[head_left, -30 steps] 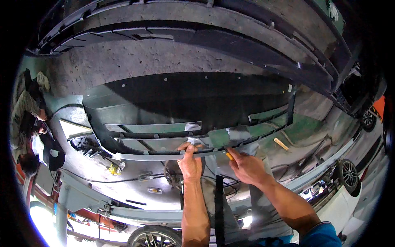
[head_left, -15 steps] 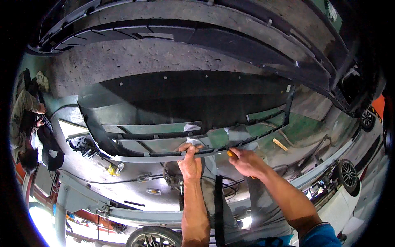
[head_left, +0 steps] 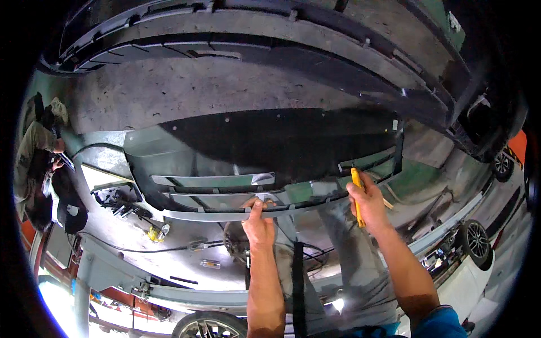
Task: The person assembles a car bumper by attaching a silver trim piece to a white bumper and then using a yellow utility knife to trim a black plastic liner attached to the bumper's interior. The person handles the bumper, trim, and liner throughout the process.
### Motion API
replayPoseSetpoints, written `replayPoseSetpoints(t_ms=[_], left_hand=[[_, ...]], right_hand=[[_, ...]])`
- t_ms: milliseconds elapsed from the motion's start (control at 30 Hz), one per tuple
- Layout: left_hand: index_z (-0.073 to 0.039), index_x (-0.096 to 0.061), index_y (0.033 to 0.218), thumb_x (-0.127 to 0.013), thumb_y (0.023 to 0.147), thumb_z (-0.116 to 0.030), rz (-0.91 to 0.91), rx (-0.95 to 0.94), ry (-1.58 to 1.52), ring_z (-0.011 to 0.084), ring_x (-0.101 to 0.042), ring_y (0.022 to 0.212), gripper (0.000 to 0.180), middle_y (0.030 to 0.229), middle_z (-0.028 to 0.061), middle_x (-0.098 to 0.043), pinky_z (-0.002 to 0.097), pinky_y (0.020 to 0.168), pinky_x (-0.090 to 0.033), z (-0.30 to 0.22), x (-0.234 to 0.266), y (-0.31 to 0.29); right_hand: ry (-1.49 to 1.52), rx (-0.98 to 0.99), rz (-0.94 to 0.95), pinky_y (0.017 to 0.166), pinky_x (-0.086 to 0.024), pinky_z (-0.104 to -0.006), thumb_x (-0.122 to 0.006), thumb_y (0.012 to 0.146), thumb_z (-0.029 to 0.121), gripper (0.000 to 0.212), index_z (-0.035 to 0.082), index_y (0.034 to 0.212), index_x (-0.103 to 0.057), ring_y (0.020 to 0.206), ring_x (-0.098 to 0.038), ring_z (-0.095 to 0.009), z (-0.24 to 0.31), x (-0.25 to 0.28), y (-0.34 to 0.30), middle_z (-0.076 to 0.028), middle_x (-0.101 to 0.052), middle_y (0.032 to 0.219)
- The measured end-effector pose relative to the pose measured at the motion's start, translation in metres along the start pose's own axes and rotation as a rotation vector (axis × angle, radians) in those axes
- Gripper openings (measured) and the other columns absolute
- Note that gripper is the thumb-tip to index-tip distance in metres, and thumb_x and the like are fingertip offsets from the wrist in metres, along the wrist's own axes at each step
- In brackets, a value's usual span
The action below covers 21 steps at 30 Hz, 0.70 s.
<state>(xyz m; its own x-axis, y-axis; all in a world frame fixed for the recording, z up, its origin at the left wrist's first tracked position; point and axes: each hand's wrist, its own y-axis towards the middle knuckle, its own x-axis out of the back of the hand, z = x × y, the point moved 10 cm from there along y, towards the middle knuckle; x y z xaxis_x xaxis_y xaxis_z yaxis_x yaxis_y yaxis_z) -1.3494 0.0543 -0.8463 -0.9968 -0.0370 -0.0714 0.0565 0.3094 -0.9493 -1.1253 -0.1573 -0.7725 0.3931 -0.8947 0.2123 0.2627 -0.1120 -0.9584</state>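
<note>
A broad dark plastic bumper (head_left: pixel 270 141) with long slots lies spread out in front of me. My left hand (head_left: pixel 260 224) grips its near pale-grey edge close to the middle, thumb on top and fingers over the rim. My right hand (head_left: pixel 369 201) is wrapped round a yellow utility knife (head_left: pixel 357 194), held roughly upright above the right part of the bumper's near edge. Its dark tip is toward the far side, beside the right-hand slot; I cannot tell whether it touches the plastic.
Beyond lies another large dark bumper (head_left: pixel 315 53). A person (head_left: pixel 39 163) is at the far left, near a tray of black parts (head_left: pixel 117 197). A yellow wrapper (head_left: pixel 158 232), a cable (head_left: pixel 141 248) and a wooden stick (head_left: pixel 387 204) lie about. Grey lift beams (head_left: pixel 197 297) and car wheels (head_left: pixel 476 239) border the near side.
My right hand has lifted from the near edge and moved right and away, turning the knife so more of it shows. The bumper has tilted slightly; my left hand keeps its grip.
</note>
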Motion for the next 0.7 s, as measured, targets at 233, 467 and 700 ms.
replayPoseSetpoints(t_ms=[233, 467, 700], left_hand=[[-0.010, -0.057, 0.099, -0.064, 0.090, -0.007, -0.015, 0.033, -0.061, 0.0179, -0.058, 0.081, 0.012, 0.086, 0.0021, -0.058, 0.0460, 0.083, -0.053, -0.002, 0.000, -0.003], [-0.010, -0.060, 0.101, -0.065, 0.092, -0.013, -0.056, 0.065, -0.003, 0.0147, -0.058, 0.081, 0.011, 0.084, 0.0013, -0.060, 0.0405, 0.084, -0.054, -0.005, 0.001, 0.001], [-0.009, -0.059, 0.096, -0.068, 0.089, -0.012, -0.089, 0.074, 0.023, 0.0178, -0.060, 0.081, 0.012, 0.082, 0.0026, -0.060, 0.0397, 0.083, -0.055, -0.002, 0.011, 0.004]], right_hand=[[-0.043, -0.033, -0.168, 0.050, -0.042, -0.0237, -0.058, 0.089, 0.012, 0.046, 0.005, 0.133, -0.048, 0.055, -0.049, -0.009, -0.046, 0.101, 0.004, -0.002, -0.055, 0.077], [-0.145, -0.009, -0.273, 0.047, -0.037, -0.0234, -0.054, 0.087, 0.007, 0.030, 0.005, 0.117, -0.055, 0.053, -0.047, -0.008, -0.077, 0.170, 0.002, -0.002, -0.055, 0.076], [-0.224, 0.040, -0.183, 0.050, -0.039, -0.0235, -0.059, 0.091, 0.022, 0.044, 0.005, 0.131, -0.048, 0.059, -0.046, -0.008, -0.065, 0.158, 0.006, -0.003, -0.057, 0.086]])
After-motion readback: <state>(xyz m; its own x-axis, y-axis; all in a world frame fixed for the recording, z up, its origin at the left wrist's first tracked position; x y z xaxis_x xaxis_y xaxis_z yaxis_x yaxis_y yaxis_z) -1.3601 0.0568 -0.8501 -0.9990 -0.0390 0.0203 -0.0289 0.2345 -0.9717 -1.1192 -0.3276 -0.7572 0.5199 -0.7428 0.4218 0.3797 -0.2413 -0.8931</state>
